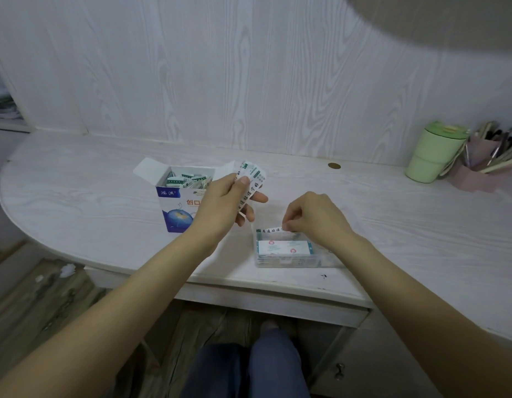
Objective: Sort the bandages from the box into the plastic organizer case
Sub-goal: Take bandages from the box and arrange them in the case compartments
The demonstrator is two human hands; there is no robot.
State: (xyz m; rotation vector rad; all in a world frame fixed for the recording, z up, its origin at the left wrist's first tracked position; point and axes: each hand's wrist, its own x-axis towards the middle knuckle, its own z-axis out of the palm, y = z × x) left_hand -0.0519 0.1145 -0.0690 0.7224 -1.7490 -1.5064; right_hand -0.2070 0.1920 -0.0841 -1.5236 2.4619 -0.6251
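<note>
Box (178,208) reads 创口, w/ blue globe art. Left hand (223,203) grips printed strips (250,182); right hand (315,218) pinches one strip (270,230) over the case (289,262).

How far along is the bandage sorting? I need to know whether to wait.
Partly done. A stack of bandages already lies in the clear organizer case. The right hand is placing one strip there; the left hand holds a few more. The open box still holds many.
</note>
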